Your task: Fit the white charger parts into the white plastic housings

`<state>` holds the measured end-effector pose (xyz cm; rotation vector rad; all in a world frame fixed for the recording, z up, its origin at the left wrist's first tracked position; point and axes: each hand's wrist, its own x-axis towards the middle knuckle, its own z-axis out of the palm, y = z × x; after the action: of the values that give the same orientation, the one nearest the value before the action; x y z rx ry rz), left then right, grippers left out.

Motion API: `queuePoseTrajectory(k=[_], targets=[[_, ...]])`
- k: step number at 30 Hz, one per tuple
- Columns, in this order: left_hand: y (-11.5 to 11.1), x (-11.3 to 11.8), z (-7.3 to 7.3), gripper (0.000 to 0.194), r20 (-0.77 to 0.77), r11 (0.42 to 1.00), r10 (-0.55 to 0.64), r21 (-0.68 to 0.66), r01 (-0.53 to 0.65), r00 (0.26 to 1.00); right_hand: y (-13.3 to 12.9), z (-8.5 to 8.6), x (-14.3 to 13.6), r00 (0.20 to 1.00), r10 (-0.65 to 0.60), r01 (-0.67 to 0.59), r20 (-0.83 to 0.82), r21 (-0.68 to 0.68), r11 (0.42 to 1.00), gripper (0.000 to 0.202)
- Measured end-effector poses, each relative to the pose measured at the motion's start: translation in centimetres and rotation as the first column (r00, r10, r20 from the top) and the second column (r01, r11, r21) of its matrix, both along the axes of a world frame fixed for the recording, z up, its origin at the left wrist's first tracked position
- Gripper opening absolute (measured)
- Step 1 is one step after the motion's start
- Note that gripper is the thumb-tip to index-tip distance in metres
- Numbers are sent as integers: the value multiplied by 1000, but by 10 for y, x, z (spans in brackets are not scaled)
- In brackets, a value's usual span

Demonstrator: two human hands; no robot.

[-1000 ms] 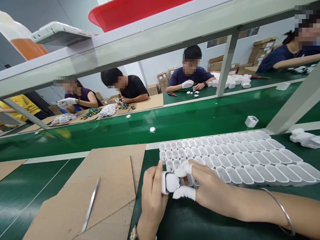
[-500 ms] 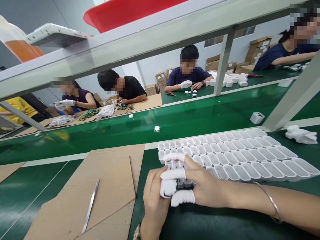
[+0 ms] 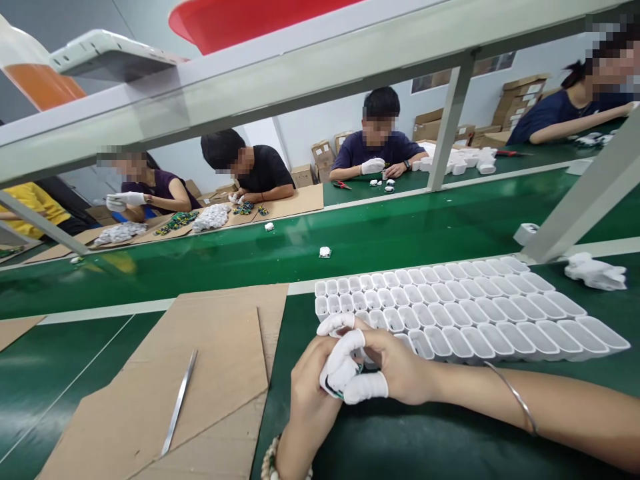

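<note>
Both hands meet at the near left corner of the rows of white plastic cases [image 3: 495, 337]. My left hand [image 3: 310, 383], with a beaded bracelet at the wrist, curls around a small white plastic case [image 3: 327, 388]. On my right hand [image 3: 405, 373], white finger cots cover the thumb and front fingers, and a silver bangle circles the forearm. Its thumb and fingers close over a white part with a green circuit board edge [image 3: 358, 368], at the case's mouth. The fingers hide much of both pieces, so how far the part sits inside cannot be told.
Metal tweezers [image 3: 179, 403] lie on a cardboard sheet [image 3: 225, 353] at left. Beyond runs a green conveyor belt [image 3: 240, 257] carrying small white parts [image 3: 325, 252]. A slanted frame post [image 3: 585, 180] stands at right beside a crumpled white cloth-like item [image 3: 595, 271]. Several co-workers sit opposite.
My right fingers have curled in more tightly over the part, and both hands have drawn closer together. White parts on the belt have shifted slightly right, as has the white case near the post.
</note>
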<state>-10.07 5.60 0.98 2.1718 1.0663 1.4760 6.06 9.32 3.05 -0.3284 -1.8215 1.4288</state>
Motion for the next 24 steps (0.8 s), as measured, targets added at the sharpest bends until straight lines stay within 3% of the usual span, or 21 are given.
queuePoseTrajectory(k=[2,4,6,9,10,12,14,24], targets=[[2,-1,-3,19,-13,998,60,30,-59,998,-2,-1,1,989,-134,126,65,107,986,28],[3,-3,-7,21,-38,988,146,49,-144,989,-6,-2,3,936,-347,316,60,295,902,33],[3,-3,-10,26,-70,970,234,79,-228,970,-9,-2,4,846,-531,472,-38,515,715,37],[2,-3,-14,36,-88,929,354,148,-339,931,-15,-1,4,750,-639,526,-173,742,416,29],[2,-3,-15,39,-89,914,389,164,-372,917,-17,-1,3,741,-647,503,-182,788,355,25],[1,-3,-17,44,-101,888,443,184,-421,891,-20,-1,2,744,-648,440,-163,850,290,23],[1,-3,-18,48,-119,876,466,202,-438,877,-22,-1,1,755,-646,383,-117,878,288,23],[-2,-1,-22,40,-88,878,467,166,-449,880,-16,0,2,829,-559,324,-35,844,427,28]])
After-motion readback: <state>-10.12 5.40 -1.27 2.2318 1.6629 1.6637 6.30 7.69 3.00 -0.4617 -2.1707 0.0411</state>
